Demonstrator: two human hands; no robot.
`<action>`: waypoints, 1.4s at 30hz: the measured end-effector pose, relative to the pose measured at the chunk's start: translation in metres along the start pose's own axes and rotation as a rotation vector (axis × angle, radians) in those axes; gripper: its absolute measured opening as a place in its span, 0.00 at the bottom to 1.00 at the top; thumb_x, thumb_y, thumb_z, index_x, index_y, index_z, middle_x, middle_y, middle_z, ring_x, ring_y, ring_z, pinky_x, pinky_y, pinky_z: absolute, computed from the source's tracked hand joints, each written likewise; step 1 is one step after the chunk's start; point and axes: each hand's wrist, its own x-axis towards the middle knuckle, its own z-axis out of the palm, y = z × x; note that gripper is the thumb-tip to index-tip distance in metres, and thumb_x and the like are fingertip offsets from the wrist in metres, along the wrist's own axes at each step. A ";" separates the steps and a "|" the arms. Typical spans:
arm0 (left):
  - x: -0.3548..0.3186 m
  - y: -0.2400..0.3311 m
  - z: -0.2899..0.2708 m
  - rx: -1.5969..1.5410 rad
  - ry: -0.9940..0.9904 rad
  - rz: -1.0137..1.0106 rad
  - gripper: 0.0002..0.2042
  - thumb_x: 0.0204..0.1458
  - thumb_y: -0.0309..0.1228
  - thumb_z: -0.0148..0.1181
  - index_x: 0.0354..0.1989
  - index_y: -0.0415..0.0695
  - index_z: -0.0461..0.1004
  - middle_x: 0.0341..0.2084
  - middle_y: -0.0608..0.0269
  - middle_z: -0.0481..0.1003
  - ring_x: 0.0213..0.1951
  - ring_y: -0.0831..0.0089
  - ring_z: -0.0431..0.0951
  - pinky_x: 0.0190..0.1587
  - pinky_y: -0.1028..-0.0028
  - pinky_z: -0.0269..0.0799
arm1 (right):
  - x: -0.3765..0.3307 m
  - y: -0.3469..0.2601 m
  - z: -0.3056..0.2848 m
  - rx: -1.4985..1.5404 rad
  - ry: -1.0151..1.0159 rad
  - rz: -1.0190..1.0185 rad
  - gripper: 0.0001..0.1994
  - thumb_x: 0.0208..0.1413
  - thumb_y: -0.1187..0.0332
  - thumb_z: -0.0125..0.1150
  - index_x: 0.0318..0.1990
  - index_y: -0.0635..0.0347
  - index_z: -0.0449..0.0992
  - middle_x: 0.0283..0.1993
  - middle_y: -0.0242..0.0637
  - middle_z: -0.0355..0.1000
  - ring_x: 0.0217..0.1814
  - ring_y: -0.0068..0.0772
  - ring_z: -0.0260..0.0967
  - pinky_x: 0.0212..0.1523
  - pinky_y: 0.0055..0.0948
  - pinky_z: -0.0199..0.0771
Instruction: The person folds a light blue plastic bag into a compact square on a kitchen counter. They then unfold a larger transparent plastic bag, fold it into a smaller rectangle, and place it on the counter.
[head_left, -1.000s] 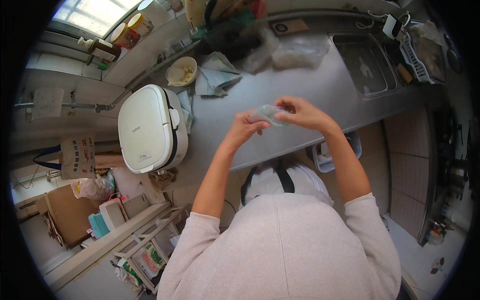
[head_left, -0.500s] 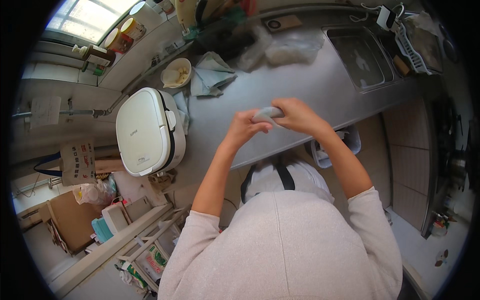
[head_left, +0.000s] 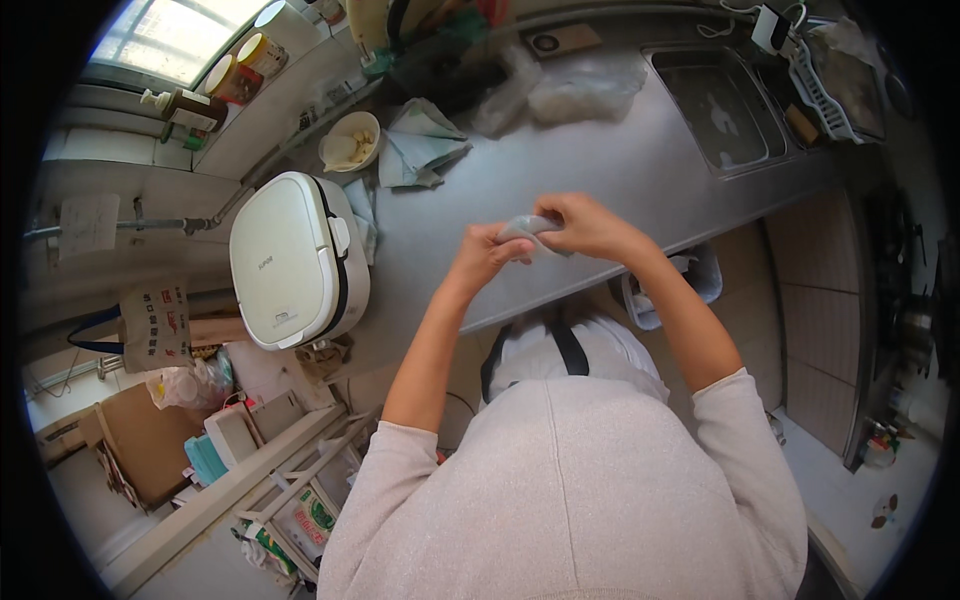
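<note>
Evidently:
Held thing: small pale-grey wad (head_left: 528, 228) — a soft, light lump, probably yielding.
Hands: left hand (head_left: 487, 256) and right hand (head_left: 585, 226) both pinching it, above the tabletop (head_left: 620, 160).
Hold: its 3 and 9 o'clock ends.

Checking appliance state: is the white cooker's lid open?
No. The white cooker sits with its lid closed flat on the steel counter, left of both hands.

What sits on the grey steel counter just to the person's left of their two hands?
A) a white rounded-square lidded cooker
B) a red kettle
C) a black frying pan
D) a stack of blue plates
A: a white rounded-square lidded cooker stands on the grey steel counter, left of the left hand and right hand, which pinch a small pale soft lump.
</note>
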 end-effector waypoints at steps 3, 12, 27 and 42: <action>0.003 0.011 0.004 0.233 0.031 0.040 0.11 0.52 0.33 0.66 0.32 0.36 0.80 0.22 0.69 0.76 0.27 0.82 0.74 0.30 0.78 0.71 | -0.001 -0.009 0.010 -0.255 0.108 0.001 0.13 0.44 0.64 0.67 0.33 0.61 0.73 0.29 0.46 0.73 0.33 0.48 0.72 0.33 0.40 0.69; -0.004 0.007 -0.003 0.141 0.225 0.122 0.13 0.53 0.37 0.66 0.29 0.37 0.79 0.19 0.76 0.70 0.25 0.85 0.64 0.27 0.80 0.61 | -0.014 0.020 -0.015 0.524 -0.061 0.314 0.22 0.65 0.50 0.47 0.45 0.62 0.77 0.39 0.33 0.74 0.34 0.22 0.71 0.33 0.20 0.71; 0.002 0.016 0.016 0.034 0.393 0.031 0.12 0.57 0.38 0.61 0.37 0.40 0.77 0.22 0.77 0.68 0.24 0.87 0.61 0.26 0.81 0.58 | -0.018 0.002 0.012 0.391 0.219 0.073 0.18 0.55 0.62 0.63 0.48 0.65 0.74 0.36 0.39 0.78 0.37 0.30 0.75 0.38 0.30 0.73; -0.009 -0.023 0.015 0.334 0.310 0.011 0.22 0.48 0.48 0.68 0.35 0.40 0.73 0.23 0.70 0.70 0.26 0.80 0.66 0.29 0.77 0.66 | -0.011 0.032 0.061 0.433 0.380 0.084 0.11 0.57 0.64 0.62 0.39 0.64 0.77 0.29 0.36 0.75 0.30 0.27 0.69 0.34 0.28 0.69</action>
